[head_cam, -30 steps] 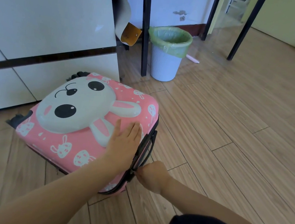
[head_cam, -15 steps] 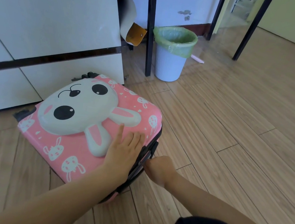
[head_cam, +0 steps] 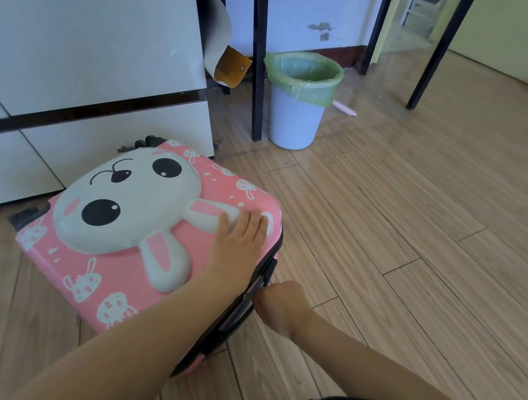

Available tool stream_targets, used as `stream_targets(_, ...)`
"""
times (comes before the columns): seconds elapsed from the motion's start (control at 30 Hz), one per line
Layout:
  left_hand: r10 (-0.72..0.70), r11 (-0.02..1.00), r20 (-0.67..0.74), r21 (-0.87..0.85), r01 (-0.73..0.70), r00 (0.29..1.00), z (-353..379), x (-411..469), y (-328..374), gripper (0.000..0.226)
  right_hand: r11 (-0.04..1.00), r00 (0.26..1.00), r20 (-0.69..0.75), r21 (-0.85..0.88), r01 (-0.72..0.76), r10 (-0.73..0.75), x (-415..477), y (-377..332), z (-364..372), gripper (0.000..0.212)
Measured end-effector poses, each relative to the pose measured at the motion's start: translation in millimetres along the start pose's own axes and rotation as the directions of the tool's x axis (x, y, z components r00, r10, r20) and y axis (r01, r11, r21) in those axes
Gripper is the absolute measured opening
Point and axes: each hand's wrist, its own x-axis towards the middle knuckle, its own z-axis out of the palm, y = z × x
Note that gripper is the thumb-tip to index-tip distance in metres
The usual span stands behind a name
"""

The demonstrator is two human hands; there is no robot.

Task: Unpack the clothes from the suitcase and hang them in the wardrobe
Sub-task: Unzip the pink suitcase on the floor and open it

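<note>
A: None of the clothes are showing; the pink bunny suitcase is lying closed at lower left.

B: Left hand is pressing flat; right hand is pinching its zipper.

The right hand hides its fingers and whatever they pinch at the suitcase's three o'clock edge; suitcase contents unseen.

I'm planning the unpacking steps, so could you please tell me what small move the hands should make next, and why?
Probably keep drawing the zipper along the suitcase edge. The lid looks shut and no clothes show. The left hand lies flat on the lid, steadying it, while the right hand is closed at the black zipper band on the side, seemingly on a pull, which is hidden.
</note>
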Motion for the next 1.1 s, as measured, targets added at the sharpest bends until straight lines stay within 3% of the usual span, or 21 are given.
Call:
stream_targets(0.07,0.006,1.000,0.034,0.018,-0.007,0.999,-2.7,-5.5,-0.4,0.083,1.000,1.000,0.007,-0.007,-0.009,0.009,1.7,1.8,1.7,0.039)
stream_targets(0.23,0.029,1.000,-0.121,0.009,-0.028,0.992,11.9,-25.2,-6.8,0.111,0.999,0.999,-0.031,0.033,-0.010,0.011,0.7,4.3,6.2,0.042)
stream_targets(0.33,0.043,0.999,-0.217,-0.003,-0.045,0.975,13.4,-35.9,-10.8,0.110,1.000,0.998,0.054,-0.014,-0.027,0.028,-2.1,6.4,-6.0,0.032)
stream_targets(0.43,0.061,0.997,-0.257,-0.023,-0.069,0.965,13.3,-41.5,-12.1,0.101,0.998,0.998,0.043,-0.048,0.040,-0.038,-3.6,11.4,-10.6,0.013)
stream_targets(0.53,0.055,0.998,-0.283,0.002,-0.057,0.958,12.6,-40.6,-12.6,0.094,1.000,1.000,0.015,-0.012,-0.016,0.016,-7.3,10.9,-12.4,0.026)
stream_targets(0.73,0.051,0.997,-0.253,0.069,-0.034,0.966,6.3,-29.8,-5.9,0.073,0.995,0.988,-0.145,-0.074,-0.065,0.053,-7.2,18.1,-3.1,0.015)
stream_targets(0.87,0.021,0.997,-0.183,0.075,-0.007,0.983,-4.8,-11.6,-0.4,0.071,0.992,0.987,-0.126,-0.068,-0.106,0.097,-6.5,22.0,-4.0,0.013)
stream_targets(1.0,0.087,0.995,0.021,0.053,-0.088,0.996,-8.1,5.4,5.3,0.079,0.994,0.991,-0.097,-0.054,-0.094,0.088,-5.8,23.0,-0.8,0.014)
stream_targets(1.1,0.086,0.996,0.030,-0.013,-0.086,0.996,-10.9,5.5,5.9,0.079,0.994,0.991,-0.097,-0.051,-0.100,0.095,-5.0,24.3,-6.4,0.016)
